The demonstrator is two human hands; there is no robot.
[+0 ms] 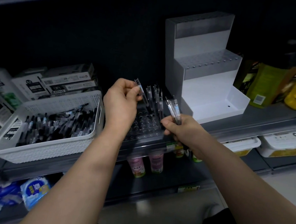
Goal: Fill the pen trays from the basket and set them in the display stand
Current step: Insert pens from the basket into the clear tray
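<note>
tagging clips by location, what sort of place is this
Most likely a shop aisle: shelf-edge price labels, packaged drink cups lined up below them, and a stepped white display stand for pens.

The left hand (120, 105), pinching one clear plastic pen (140, 91), covers the left edge of the clear perforated pen tray (147, 124); the right hand (181, 130) hides the lower ends of its clear-pen bundle (174, 107). Print on the black-and-white cardboard boxes (68, 83) is blurred.

One white perforated plastic basket (48, 148), left; one clear holed pen tray (145, 128), centre; one white stepped display stand (207, 92), right.
</note>
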